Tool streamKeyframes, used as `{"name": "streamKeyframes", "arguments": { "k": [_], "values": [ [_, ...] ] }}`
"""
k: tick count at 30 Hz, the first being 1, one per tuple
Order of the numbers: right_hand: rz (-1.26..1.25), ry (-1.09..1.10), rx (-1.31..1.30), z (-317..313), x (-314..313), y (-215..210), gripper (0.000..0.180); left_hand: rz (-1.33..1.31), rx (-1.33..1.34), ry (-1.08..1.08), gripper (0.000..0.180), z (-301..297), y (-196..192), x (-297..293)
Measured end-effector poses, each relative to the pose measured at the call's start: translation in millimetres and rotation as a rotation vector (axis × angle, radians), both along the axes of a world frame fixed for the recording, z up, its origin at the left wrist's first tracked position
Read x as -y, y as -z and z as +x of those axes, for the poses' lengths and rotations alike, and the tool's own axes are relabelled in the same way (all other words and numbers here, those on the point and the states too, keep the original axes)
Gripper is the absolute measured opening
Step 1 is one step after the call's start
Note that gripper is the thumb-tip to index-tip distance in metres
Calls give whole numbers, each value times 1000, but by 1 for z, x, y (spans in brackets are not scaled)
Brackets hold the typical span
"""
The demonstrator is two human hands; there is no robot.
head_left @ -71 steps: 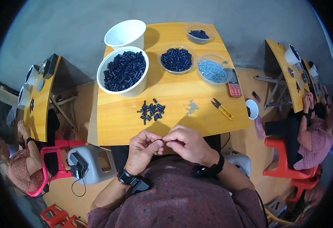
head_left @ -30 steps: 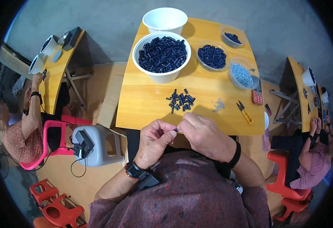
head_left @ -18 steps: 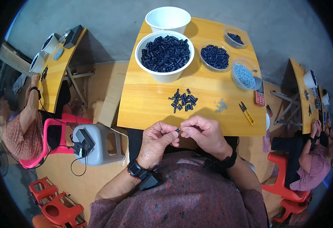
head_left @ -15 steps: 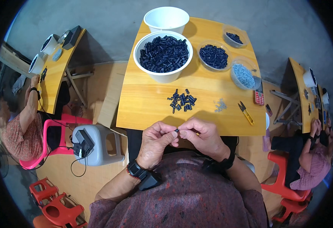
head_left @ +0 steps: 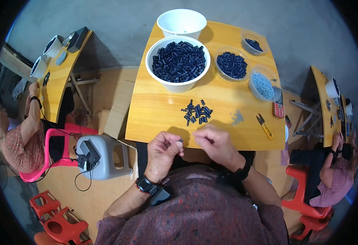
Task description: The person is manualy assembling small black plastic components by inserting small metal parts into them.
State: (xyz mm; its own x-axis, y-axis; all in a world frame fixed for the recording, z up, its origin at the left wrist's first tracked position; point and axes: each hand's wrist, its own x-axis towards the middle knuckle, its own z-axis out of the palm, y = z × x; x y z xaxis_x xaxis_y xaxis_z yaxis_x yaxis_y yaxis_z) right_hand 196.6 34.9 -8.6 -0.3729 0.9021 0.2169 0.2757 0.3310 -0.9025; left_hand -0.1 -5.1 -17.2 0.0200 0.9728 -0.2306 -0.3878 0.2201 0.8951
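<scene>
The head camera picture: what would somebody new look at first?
Probably the big round white plastic tub heaped with small black tube-shaped pieces, on the left half of the yellow wooden table. Next, maybe, the yellow-handled metal snips near the table's right edge. Then the bare left hand, pinching a tiny dark piece by the table's near edge.

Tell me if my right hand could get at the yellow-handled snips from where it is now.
Likely yes: the yellow-handled snips lie to the right of your right hand, with bare tabletop between and nothing covering them. Whether that hand already holds something small, I can't tell.
</scene>
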Motion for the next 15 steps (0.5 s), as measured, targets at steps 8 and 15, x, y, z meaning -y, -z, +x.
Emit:
{"name": "streamKeyframes", "arguments": {
  "k": [8, 15],
  "values": [
    [366, -31, 454, -23, -30, -11, 20, -69, 37, -90, 14, -21, 1, -5],
    [405, -95, 472, -26, -23, -18, 10, -67, 87, -67, 14, -21, 2, -6]
  ]
}}
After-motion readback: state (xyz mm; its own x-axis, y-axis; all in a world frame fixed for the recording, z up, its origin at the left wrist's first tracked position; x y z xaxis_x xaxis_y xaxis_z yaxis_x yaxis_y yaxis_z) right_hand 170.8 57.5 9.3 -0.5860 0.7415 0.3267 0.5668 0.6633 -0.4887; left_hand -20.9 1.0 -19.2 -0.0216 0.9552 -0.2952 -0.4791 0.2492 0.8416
